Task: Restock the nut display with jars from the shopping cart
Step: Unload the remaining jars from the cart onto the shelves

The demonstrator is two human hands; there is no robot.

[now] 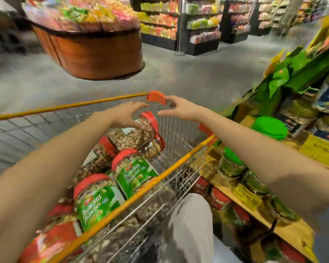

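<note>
the left grip [129,114] and the right grip [180,109] both reach over the far end of the shopping cart [160,175]. both are bare hands with fingers spread, and neither one is holding anything. the top jar [139,131] of pistachios lies on its side on the heap, with its red lid pointing to the far right. it is just under the left grip. the fingertips look very close to it, but i cannot tell if they touch. the right grip is a little to the right of the jar's lid, up by the orange corner piece [157,97] of the cart, and apart from the jar.

there are at least six other jars [135,173] with red lids in the cart, all lying down. two show green labels that say pistachios. the nearest ones are too blurry to count well.

the nut display [285,230] is on the right, just beside the cart. two green lids [270,128] show on it, with red lids lower down and two yellow price tags [245,194]. the cart's wire wall stands between the jars and the display. a leg in light trousers [190,224] is near the cart. far left is a round wooden stand [95,52] full of sweets. store shelves [199,27] stand far away.
</note>
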